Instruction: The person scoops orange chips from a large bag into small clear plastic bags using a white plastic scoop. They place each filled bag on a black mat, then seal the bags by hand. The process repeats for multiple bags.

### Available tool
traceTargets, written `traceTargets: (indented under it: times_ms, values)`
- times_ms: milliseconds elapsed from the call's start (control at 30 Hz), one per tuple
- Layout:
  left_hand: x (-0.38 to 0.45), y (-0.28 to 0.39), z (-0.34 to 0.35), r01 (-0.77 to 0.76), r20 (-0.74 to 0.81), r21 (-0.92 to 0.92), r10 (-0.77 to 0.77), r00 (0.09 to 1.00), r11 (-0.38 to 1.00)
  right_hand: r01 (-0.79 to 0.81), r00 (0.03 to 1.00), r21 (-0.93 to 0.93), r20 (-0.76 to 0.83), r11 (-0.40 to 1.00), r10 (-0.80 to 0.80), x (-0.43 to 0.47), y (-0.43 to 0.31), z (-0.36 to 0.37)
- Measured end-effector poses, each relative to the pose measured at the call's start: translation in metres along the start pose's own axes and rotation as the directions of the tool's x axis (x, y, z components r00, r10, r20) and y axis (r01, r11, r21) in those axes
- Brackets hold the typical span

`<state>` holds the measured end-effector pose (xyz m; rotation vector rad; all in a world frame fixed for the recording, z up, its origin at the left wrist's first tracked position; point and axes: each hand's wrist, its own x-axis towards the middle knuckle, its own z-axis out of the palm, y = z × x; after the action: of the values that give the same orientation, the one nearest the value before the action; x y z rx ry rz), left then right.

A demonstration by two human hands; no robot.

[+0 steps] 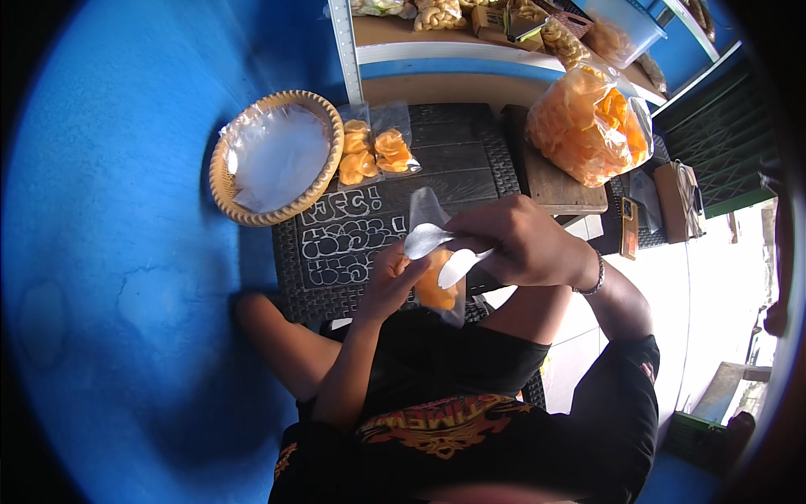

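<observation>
My left hand (393,277) pinches the edge of a small clear plastic bag (425,200) over the near edge of the table. Orange chips (436,286) show inside the bag. My right hand (526,236) grips a pair of metal spoon-shaped utensils, one head (425,241) over the bag near my left thumb and the other (459,269) in front of the chips. Their handles vanish into my fist, so whether they are joined as tongs cannot be told. Two filled packets of chips (357,154) (393,150) lie flat at the table's far side.
A woven basket (214,170) of clear plastic bags stands at the table's left. On a wooden stool (560,189) rests a large bag of orange chips (589,126). A phone (628,228) and cardboard box (675,201) are farther right. Shelves (453,53) hold bagged snacks behind.
</observation>
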<state>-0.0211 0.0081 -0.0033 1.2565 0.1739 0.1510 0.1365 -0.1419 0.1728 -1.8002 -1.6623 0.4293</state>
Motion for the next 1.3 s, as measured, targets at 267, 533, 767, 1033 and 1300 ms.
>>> traceTargets:
  times_ms: [267, 533, 767, 1033, 1300]
  values:
    - [0.004, -0.013, 0.017, -0.105, -0.173, -0.068, 0.092, 0.981, 0.992, -0.126, 0.991, -0.130, 0.039, 0.983, 0.132, -0.013, 0.011, 0.012]
    - [0.002, -0.029, 0.006, -0.115, -0.264, -0.114, 0.081, 0.961, 0.987, -0.155, 0.987, -0.167, 0.021, 0.974, 0.161, -0.026, 0.016, 0.012]
    - [-0.003, -0.049, 0.009, 0.046, 0.184, -0.215, -0.005, 0.983, 0.976, 0.014, 0.991, 0.147, -0.133, 0.989, 0.006, -0.031, 0.019, 0.009]
    - [0.001, -0.056, 0.036, 0.147, 0.147, -0.176, -0.122, 0.982, 0.973, -0.183, 0.926, 0.337, -0.257, 0.924, 0.277, -0.058, 0.018, -0.020]
    - [0.016, -0.020, 0.017, -0.006, -0.018, -0.205, 0.003, 1.000, 0.979, -0.715, 0.230, 0.346, -0.705, 0.608, 0.671, -0.104, 0.096, -0.115]
